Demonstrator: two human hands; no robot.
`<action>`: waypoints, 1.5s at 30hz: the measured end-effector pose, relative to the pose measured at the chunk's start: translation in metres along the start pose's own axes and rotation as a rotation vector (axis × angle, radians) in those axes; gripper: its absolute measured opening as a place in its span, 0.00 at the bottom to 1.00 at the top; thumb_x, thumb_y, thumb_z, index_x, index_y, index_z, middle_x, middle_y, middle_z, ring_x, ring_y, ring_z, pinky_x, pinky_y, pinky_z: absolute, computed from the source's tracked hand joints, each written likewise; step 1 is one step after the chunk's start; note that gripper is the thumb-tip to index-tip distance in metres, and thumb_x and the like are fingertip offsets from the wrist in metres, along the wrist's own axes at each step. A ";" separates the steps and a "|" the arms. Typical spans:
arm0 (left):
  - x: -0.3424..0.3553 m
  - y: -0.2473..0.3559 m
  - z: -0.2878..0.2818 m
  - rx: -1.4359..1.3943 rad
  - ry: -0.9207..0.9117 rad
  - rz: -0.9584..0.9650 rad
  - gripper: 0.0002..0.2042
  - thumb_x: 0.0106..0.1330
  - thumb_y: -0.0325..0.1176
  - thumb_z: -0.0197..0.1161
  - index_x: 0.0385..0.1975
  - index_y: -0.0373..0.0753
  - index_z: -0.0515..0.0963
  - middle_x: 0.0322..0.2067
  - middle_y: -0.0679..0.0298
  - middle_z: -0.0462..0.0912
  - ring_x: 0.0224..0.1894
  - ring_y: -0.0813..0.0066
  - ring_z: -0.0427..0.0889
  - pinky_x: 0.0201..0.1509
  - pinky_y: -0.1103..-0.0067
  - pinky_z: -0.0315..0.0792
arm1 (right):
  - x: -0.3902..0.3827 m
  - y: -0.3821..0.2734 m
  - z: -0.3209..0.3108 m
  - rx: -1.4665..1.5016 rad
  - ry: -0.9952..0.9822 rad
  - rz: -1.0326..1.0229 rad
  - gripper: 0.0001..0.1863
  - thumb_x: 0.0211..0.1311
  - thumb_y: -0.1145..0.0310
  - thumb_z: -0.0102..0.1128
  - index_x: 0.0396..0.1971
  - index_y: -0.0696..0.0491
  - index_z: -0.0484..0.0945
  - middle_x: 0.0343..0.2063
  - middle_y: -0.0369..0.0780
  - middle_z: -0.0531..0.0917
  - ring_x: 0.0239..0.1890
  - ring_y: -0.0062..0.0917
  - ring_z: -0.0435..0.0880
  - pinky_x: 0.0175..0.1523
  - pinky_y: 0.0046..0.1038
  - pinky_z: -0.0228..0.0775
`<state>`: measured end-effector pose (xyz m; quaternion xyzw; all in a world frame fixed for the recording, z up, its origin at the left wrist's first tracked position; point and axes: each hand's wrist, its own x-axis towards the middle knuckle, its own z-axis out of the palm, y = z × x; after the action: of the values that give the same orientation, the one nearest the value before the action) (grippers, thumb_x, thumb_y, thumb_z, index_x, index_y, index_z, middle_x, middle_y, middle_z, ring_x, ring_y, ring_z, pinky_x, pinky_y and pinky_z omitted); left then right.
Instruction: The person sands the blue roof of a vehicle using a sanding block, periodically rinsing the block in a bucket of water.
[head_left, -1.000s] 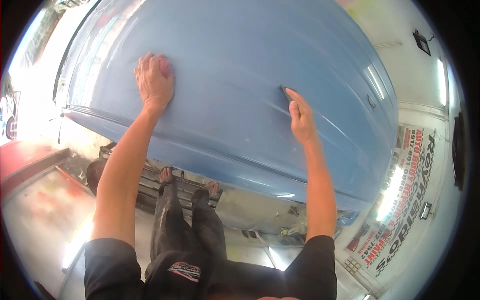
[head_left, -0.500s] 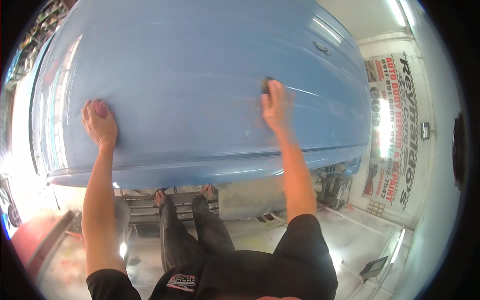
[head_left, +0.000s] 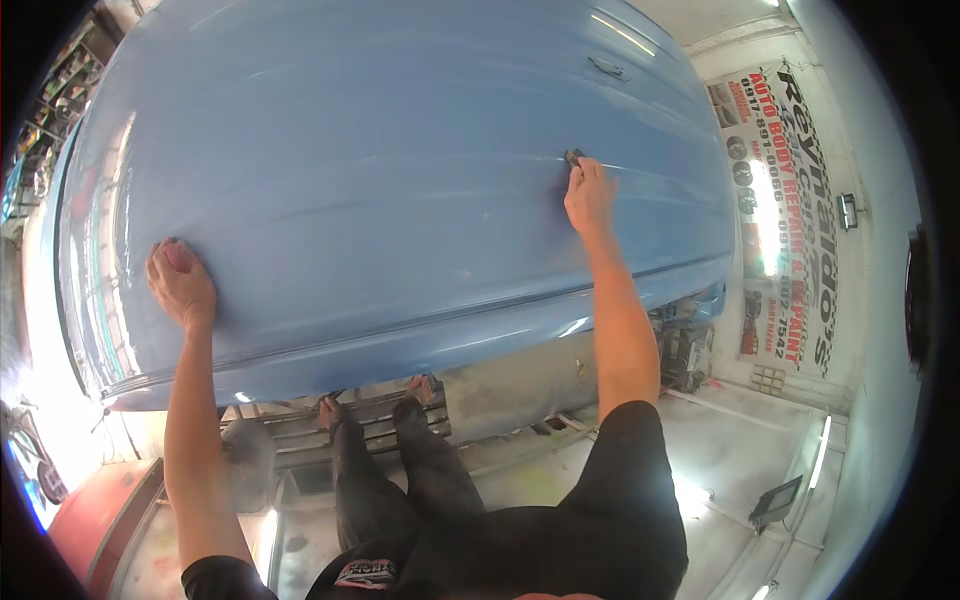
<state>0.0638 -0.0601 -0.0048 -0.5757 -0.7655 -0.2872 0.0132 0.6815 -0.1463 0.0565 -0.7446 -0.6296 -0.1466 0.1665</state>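
Observation:
A large glossy blue vehicle roof [head_left: 380, 220] spreads out before me. On its left part, my left hand [head_left: 188, 295] is closed round a pinkish-red wad [head_left: 178, 256], resting on the paint; whether it is cloth or sponge I cannot tell. Farther over, to the right, my right hand [head_left: 591, 200] grips a small dark block [head_left: 573, 158] with a yellowish edge, at the roof's surface. Most of the block is hidden by the fingers.
My bare feet [head_left: 420, 388] stand on a slatted bench [head_left: 380, 432] below the roof's near edge. A printed banner [head_left: 800, 200] hangs on the right wall. Lower right is a floodlight [head_left: 775, 502]; a red panel [head_left: 105, 525] lies lower left. Cluttered shelves [head_left: 75, 95] stand far left.
My right hand has slid to the right across the paint with the dark block. The left hand, still on the pinkish-red wad, appears a little nearer and farther left; the whole view has shifted too.

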 end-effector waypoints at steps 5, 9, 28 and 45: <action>0.004 -0.010 -0.009 0.018 0.032 0.076 0.16 0.72 0.41 0.63 0.57 0.44 0.78 0.65 0.59 0.75 0.69 0.52 0.70 0.72 0.61 0.64 | 0.001 -0.194 0.044 0.426 0.184 -0.312 0.11 0.69 0.70 0.55 0.45 0.59 0.80 0.43 0.50 0.83 0.47 0.50 0.80 0.56 0.54 0.68; 0.002 -0.001 -0.005 -0.071 0.016 0.027 0.16 0.72 0.39 0.63 0.56 0.42 0.79 0.64 0.58 0.76 0.69 0.52 0.70 0.72 0.60 0.63 | 0.009 -0.395 0.074 0.399 -0.026 -0.389 0.17 0.68 0.59 0.63 0.51 0.52 0.80 0.51 0.47 0.83 0.55 0.41 0.79 0.68 0.46 0.66; -0.050 -0.042 -0.033 0.195 0.201 -0.348 0.15 0.69 0.43 0.64 0.52 0.45 0.82 0.54 0.55 0.84 0.58 0.52 0.81 0.62 0.62 0.74 | 0.006 -0.347 0.044 0.594 -0.112 -0.241 0.10 0.71 0.69 0.52 0.46 0.56 0.77 0.44 0.49 0.79 0.56 0.49 0.75 0.69 0.61 0.57; -0.040 -0.083 -0.032 0.196 0.233 -0.289 0.20 0.68 0.47 0.66 0.53 0.42 0.81 0.51 0.54 0.84 0.57 0.52 0.80 0.62 0.60 0.72 | 0.001 -0.070 0.035 0.001 -0.026 0.041 0.17 0.77 0.62 0.45 0.54 0.55 0.75 0.50 0.50 0.81 0.63 0.47 0.75 0.68 0.60 0.58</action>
<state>-0.0065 -0.1236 -0.0269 -0.4186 -0.8577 -0.2748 0.1164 0.6129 -0.1196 0.0299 -0.7592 -0.6161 -0.1333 0.1617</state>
